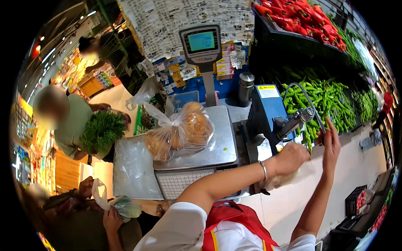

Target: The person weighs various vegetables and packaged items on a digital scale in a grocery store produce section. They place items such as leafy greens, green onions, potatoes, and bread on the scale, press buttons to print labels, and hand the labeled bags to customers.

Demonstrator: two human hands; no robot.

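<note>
My left hand, with a bracelet at the wrist, is closed on the gathered top of a clear plastic bag that hangs below it; what the bag holds is blurred. My right hand is raised at the end of a curved metal rod on a blue bag-sealing machine; its grip on the rod is unclear. On the steel plate of a weighing scale rests a knotted clear bag of round brown produce. The scale's display is lit.
Green peppers and red peppers fill displays at the right. A steel canister stands behind the scale. At the left, one person holds leafy greens; another holds a bagged vegetable. A black crate sits at lower right.
</note>
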